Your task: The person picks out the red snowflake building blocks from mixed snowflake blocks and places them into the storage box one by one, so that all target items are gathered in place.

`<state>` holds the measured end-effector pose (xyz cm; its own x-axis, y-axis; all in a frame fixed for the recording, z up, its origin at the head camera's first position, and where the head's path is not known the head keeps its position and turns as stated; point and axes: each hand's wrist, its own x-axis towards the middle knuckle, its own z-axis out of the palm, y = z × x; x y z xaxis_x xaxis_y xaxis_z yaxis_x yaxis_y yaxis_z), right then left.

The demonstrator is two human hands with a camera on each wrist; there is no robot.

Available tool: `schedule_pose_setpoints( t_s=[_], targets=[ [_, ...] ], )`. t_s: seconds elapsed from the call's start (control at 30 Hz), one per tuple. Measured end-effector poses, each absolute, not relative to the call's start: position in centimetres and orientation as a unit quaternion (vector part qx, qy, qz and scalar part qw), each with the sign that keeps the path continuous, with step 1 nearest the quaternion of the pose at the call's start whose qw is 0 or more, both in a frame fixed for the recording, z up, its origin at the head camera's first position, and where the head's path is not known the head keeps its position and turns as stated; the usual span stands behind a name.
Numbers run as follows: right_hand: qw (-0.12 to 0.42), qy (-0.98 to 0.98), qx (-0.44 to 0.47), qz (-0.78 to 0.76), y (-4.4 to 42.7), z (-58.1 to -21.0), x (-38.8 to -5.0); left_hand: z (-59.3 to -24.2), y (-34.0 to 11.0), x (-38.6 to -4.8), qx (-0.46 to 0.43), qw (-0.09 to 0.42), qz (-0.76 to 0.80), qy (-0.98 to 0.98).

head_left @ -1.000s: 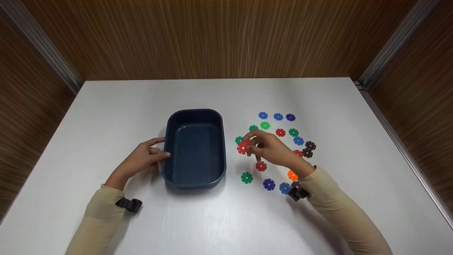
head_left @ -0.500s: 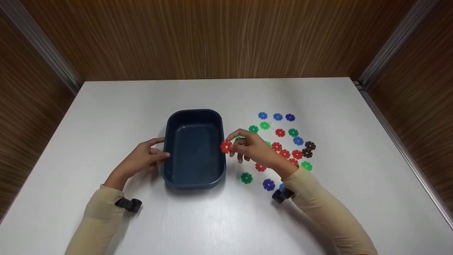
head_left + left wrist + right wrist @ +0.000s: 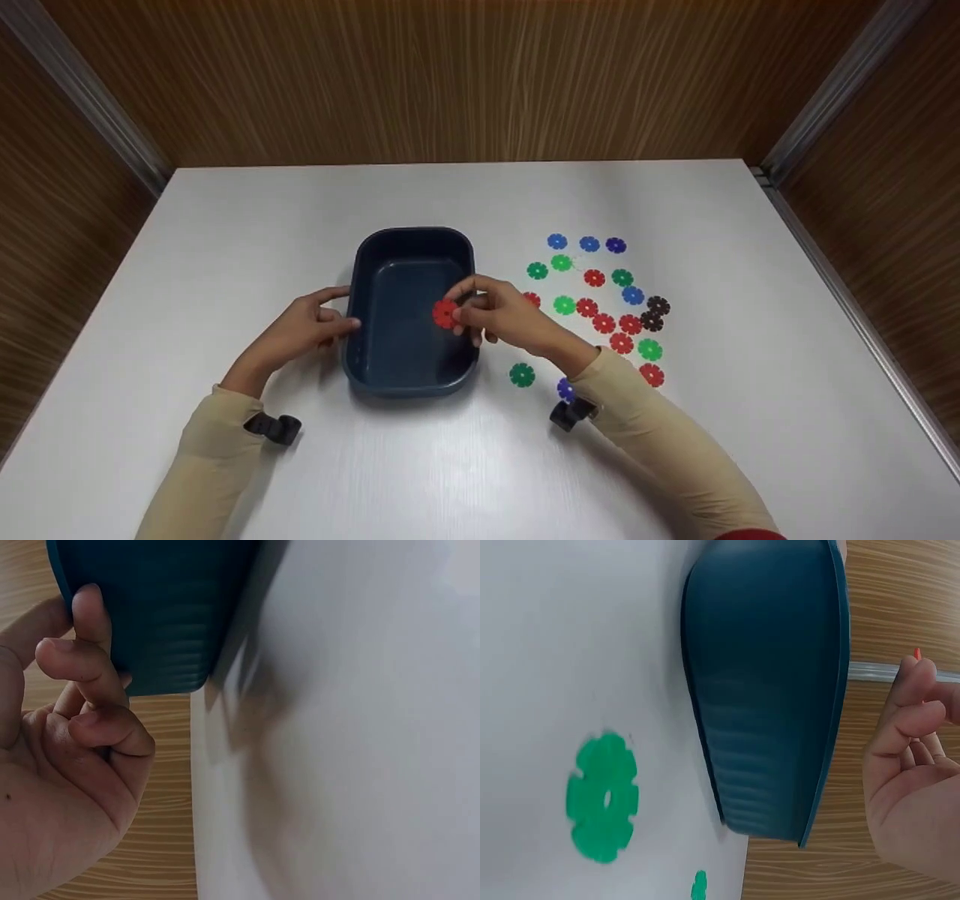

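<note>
My right hand (image 3: 504,315) pinches a red snowflake building disc (image 3: 444,314) between thumb and fingers, above the right part of a dark blue plastic bin (image 3: 411,391). In the right wrist view only a sliver of the red disc (image 3: 917,653) shows at the fingertips. With the thumb over the rim and fingers along the outer wall, my left hand (image 3: 304,331) holds the bin's left side. The left wrist view shows its fingers at the ribbed outer wall of the bin (image 3: 157,622). No discs are visible on the bin's floor.
Several flat discs in red, green, blue and brown lie on the white table (image 3: 420,480) right of the bin, among them a green disc (image 3: 522,375) near the bin and a brown disc (image 3: 658,305) farther right. Wood-grain panels (image 3: 480,82) enclose the table.
My right hand has moved left with the red disc, from over the scattered discs, past the bin's right rim, to above its inside. The left hand stays at the bin's left side.
</note>
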<state>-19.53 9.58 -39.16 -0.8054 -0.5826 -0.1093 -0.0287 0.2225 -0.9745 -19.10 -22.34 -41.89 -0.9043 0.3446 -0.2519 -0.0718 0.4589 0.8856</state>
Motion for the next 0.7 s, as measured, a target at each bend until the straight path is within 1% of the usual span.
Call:
schedule_pose_setpoints(
  t_s=[0.27,0.7],
  targets=[
    [0.230,0.752,-0.204,-0.584,8.6,-39.4,-19.6,-41.9,-22.5,-19.2,0.085,0.199,0.519,0.827],
    [0.245,0.747,-0.207,-0.582,8.2,-39.9,-19.7,-42.2,-22.5,-19.1,0.088,0.203,0.523,0.823]
  ],
)
